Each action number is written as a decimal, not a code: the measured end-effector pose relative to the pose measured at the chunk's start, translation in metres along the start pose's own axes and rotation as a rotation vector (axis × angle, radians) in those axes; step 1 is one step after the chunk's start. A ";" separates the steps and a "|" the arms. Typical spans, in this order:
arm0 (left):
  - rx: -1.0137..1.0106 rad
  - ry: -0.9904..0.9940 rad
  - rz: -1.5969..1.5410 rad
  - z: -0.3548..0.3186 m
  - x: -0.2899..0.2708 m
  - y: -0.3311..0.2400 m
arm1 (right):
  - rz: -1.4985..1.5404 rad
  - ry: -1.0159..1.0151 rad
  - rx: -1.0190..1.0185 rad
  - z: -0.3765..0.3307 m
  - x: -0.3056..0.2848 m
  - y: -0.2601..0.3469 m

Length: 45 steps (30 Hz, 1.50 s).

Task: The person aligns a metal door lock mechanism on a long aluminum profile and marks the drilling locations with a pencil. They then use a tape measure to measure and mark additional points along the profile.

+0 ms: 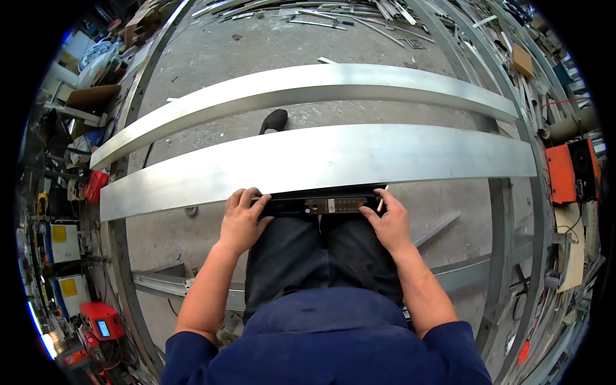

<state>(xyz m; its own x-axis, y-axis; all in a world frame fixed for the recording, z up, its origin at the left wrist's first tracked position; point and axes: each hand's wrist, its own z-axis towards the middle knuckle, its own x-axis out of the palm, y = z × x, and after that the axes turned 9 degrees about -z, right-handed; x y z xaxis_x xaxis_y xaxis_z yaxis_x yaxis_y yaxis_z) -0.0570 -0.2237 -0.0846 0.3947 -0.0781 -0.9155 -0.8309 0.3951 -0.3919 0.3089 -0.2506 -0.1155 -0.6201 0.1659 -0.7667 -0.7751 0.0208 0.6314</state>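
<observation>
A long black tool (289,204) with a grey labelled panel lies against the near edge of a wide silvery metal beam (333,154), above my thighs; its exact kind I cannot make out. My left hand (242,219) grips its left end, fingers bent over the top and thumb on the near side. At the right end, my right hand (390,224) grips it, thumb by the panel. A thin pale stick (383,198), like a pencil, pokes up between the right-hand fingers. Beyond, a second, narrower metal beam (321,83) runs roughly parallel to the wide one.
Both beams rest across a metal frame, with a left rail (122,256) and right rail (538,212). An orange machine (562,176) stands at the right. Red devices (102,321) and cables crowd the left side. Metal offcuts (385,13) litter the far floor.
</observation>
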 end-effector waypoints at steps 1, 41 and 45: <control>0.007 0.018 -0.004 0.002 -0.003 0.001 | 0.056 0.048 0.025 0.000 -0.008 -0.001; 0.291 0.106 -0.004 0.053 0.054 -0.061 | 0.143 -0.149 0.188 -0.050 -0.114 -0.061; 0.312 -0.008 0.124 0.049 0.055 -0.066 | 0.251 -0.109 0.112 -0.024 -0.100 -0.022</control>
<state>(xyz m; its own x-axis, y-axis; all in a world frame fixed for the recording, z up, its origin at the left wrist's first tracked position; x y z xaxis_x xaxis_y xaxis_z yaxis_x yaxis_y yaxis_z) 0.0387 -0.2090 -0.1043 0.3018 -0.0053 -0.9534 -0.7131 0.6624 -0.2294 0.3851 -0.2913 -0.0559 -0.7694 0.2841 -0.5721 -0.5774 0.0739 0.8131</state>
